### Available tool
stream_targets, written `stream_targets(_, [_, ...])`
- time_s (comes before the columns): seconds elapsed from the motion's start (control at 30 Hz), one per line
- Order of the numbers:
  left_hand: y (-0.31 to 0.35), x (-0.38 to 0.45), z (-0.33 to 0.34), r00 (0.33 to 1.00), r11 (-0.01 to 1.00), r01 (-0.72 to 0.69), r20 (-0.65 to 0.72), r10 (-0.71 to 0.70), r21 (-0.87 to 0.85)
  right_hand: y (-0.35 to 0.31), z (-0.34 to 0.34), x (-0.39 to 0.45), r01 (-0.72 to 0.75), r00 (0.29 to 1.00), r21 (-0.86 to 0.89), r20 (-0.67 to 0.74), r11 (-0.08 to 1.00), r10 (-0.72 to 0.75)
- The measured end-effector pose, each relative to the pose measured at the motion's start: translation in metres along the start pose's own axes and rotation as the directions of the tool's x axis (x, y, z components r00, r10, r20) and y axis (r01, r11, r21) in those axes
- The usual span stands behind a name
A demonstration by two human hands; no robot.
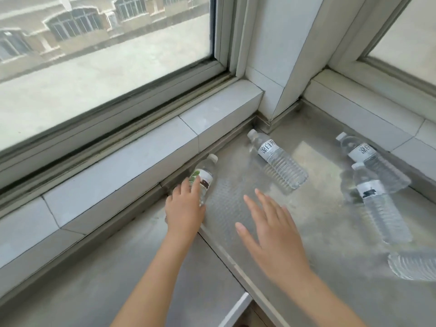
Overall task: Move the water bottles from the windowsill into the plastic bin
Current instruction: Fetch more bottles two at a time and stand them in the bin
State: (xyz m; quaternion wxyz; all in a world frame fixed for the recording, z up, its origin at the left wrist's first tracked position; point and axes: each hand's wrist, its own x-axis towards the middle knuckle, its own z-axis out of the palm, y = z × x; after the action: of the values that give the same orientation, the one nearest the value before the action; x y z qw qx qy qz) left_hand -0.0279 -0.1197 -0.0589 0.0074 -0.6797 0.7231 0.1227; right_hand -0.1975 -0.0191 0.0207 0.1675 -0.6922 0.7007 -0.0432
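Observation:
Several clear water bottles lie on their sides on the grey windowsill (318,220). My left hand (185,206) curls round the lower body of a small bottle with a green and brown label (204,174), close to the window ledge. My right hand (271,232) hovers flat with fingers spread over the sill, holding nothing. Beyond it lies a bottle with a white label (277,159). To the right lie two more bottles (370,159) (379,206), and part of another bottle (412,265) shows at the right edge. No plastic bin is in view.
A raised tiled ledge (146,147) runs under the window glass (99,43). A white corner post (278,55) stands where two windows meet. The sill's front edge (236,310) drops off at the bottom centre.

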Motion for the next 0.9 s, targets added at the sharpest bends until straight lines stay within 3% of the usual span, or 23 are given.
stream_targets(0.1, [0.007,0.014,0.0,0.992,0.993,0.107,0.069,-0.103,-0.056,0.011,0.001,0.018,0.034,0.999,0.031,0.014,0.999,-0.034])
stream_targets(0.23, [0.009,0.021,-0.004,0.978,0.946,0.207,0.063,-0.197,-0.251,0.029,-0.001,0.042,0.041,0.999,0.037,0.018,0.998,-0.042])
stream_targets(0.3, [0.011,0.021,-0.005,0.967,0.877,0.254,0.093,-0.237,-0.408,0.042,-0.005,0.058,0.029,1.0,0.053,0.009,0.998,-0.03])
stream_targets(0.43, [0.025,0.02,-0.004,0.943,0.641,0.324,0.189,-0.272,-0.696,0.071,-0.011,0.088,-0.002,0.999,0.084,-0.041,0.996,0.006])
stream_targets(0.53, [0.04,0.023,-0.002,0.941,0.495,0.321,0.211,-0.265,-0.807,0.094,-0.012,0.116,-0.048,0.997,0.048,-0.05,0.998,0.05])
stream_targets(0.7, [0.065,0.039,0.001,0.971,0.338,0.214,0.163,-0.173,-0.917,0.129,-0.012,0.166,-0.179,0.984,-0.028,0.004,0.983,0.179])
stream_targets(0.9, [0.086,0.055,0.004,0.975,0.23,0.171,0.131,-0.179,-0.958,0.148,-0.003,0.202,-0.278,0.959,0.102,0.087,0.955,0.27])
